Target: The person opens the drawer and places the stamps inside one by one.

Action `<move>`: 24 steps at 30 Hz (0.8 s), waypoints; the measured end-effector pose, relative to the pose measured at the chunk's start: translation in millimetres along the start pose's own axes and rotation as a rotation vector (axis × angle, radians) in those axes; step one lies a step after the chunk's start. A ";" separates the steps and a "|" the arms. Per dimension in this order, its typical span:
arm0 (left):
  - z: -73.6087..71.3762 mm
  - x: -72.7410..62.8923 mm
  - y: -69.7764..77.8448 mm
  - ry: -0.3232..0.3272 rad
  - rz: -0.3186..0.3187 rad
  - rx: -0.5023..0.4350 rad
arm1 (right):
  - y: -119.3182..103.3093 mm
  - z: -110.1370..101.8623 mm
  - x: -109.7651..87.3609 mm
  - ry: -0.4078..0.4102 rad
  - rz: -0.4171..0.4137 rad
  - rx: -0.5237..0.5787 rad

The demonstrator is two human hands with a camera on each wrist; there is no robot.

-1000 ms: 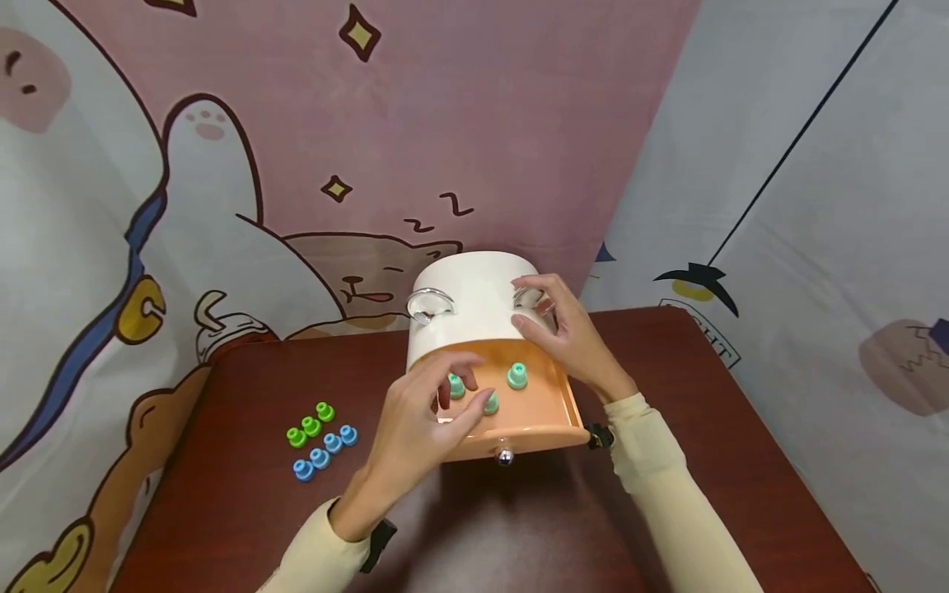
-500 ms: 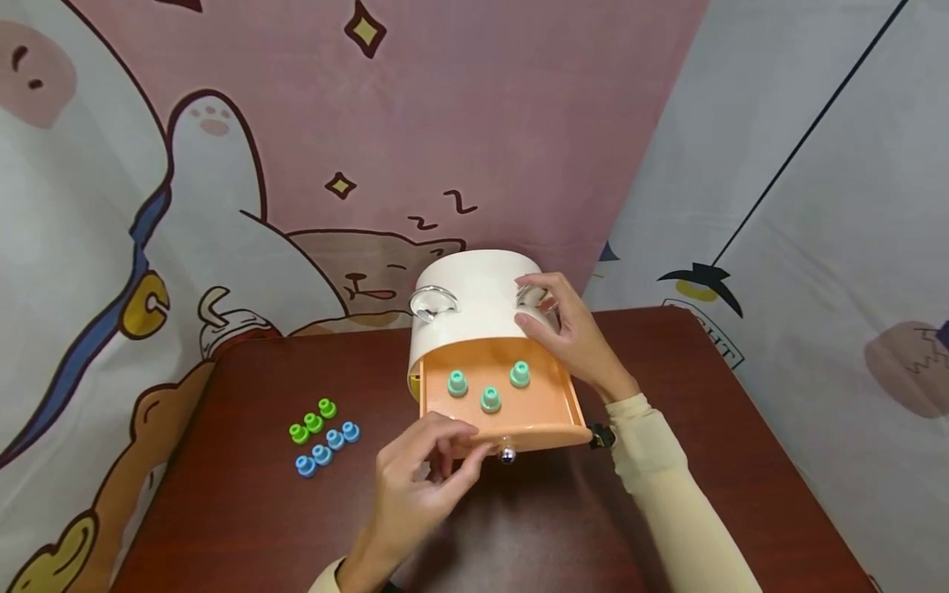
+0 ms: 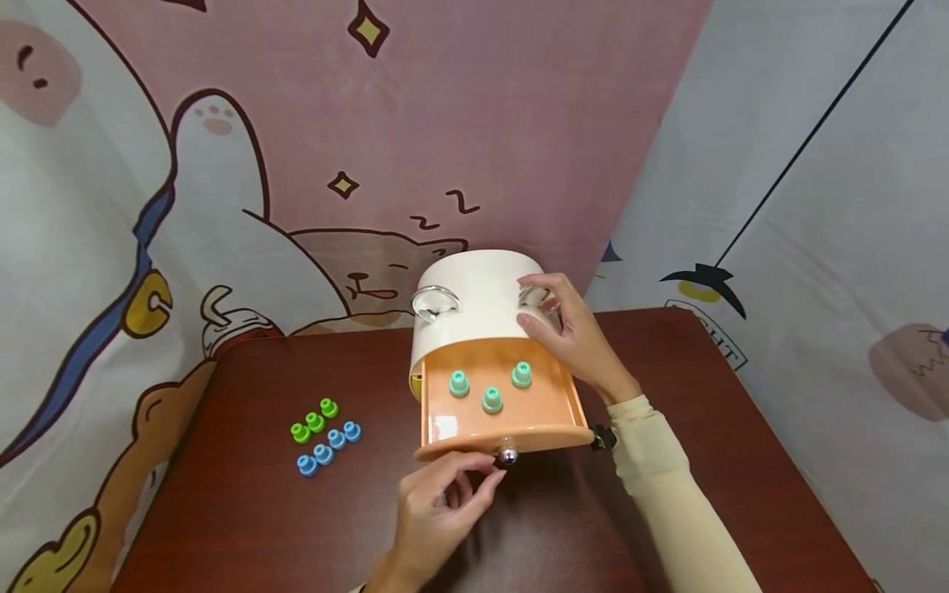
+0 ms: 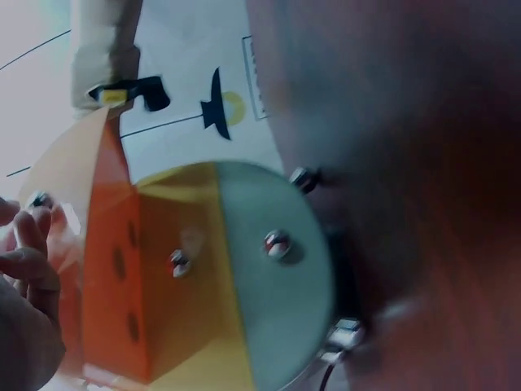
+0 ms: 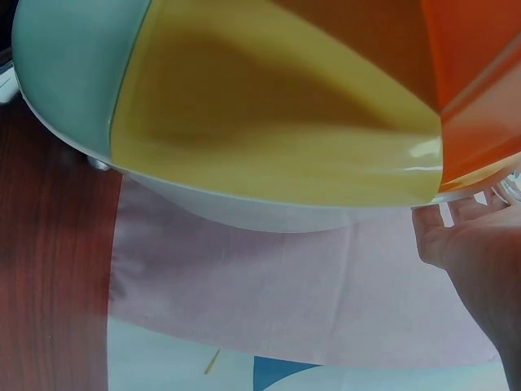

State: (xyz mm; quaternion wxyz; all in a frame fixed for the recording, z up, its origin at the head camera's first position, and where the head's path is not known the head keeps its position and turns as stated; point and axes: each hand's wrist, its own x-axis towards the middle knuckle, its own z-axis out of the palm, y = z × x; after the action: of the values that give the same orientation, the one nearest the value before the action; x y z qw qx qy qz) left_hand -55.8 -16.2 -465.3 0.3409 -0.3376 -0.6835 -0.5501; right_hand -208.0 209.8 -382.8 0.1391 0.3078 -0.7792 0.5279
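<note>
At the drawer (image 3: 460, 443), our left hand (image 3: 441, 511) curled by its knob (image 3: 508, 455), grip unclear, our right hand (image 3: 572, 329) gripping a ring (image 3: 534, 296): closing apparently needed a push.

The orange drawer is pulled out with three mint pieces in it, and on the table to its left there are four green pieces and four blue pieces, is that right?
Not quite: the head view shows three green pieces, not four. The three mint pieces in the pulled-out orange drawer and the four blue pieces on the table are right.
</note>
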 end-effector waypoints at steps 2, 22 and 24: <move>5.7 -6.2 -2.2 0.028 -0.016 0.001 | 9.2 -0.1 -0.4 0.001 -0.002 -0.004; 34.0 -19.5 -10.5 0.211 -0.141 -0.083 | -8.5 -0.3 1.5 -0.005 0.006 -0.022; 34.5 -16.7 -12.1 0.210 -0.156 -0.077 | -11.7 -1.1 1.5 -0.009 0.009 -0.032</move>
State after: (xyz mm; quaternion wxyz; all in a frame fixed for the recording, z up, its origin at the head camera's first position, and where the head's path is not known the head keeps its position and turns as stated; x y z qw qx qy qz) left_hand -60.2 14.3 -491.2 0.3537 -0.2368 -0.6466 -0.6330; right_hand -201.9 207.3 -372.9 0.1382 0.3046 -0.7895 0.5146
